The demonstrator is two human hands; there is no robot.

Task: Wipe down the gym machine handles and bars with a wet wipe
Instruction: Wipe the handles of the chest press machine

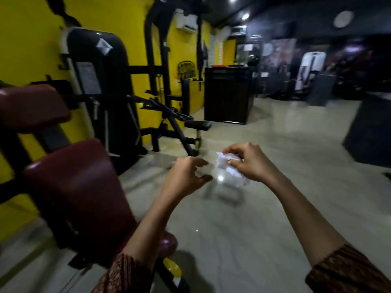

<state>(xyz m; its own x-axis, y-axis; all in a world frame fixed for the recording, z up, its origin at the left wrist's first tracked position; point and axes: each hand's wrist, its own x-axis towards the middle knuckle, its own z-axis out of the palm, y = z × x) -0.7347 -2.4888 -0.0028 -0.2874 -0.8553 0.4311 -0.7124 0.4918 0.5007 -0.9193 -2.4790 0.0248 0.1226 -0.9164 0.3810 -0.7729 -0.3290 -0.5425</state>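
My R hand (250,163) grips the crumpled white wet wipe (228,166), held up in front of me over the floor (275,208). L hand (186,176) is just beside it w/ fingers half curled; too blurry to tell if it's got any of the wipe. The maroon-padded machine (80,187) is on my left, apart from both hands.

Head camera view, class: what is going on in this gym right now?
A person holds both hands out over the floor. The right hand grips a crumpled white wipe; the left hand hovers close beside it with curled fingers, and blur hides whether it touches the wipe. Neither hand is on equipment; the maroon padded machine stands to the left, untouched.
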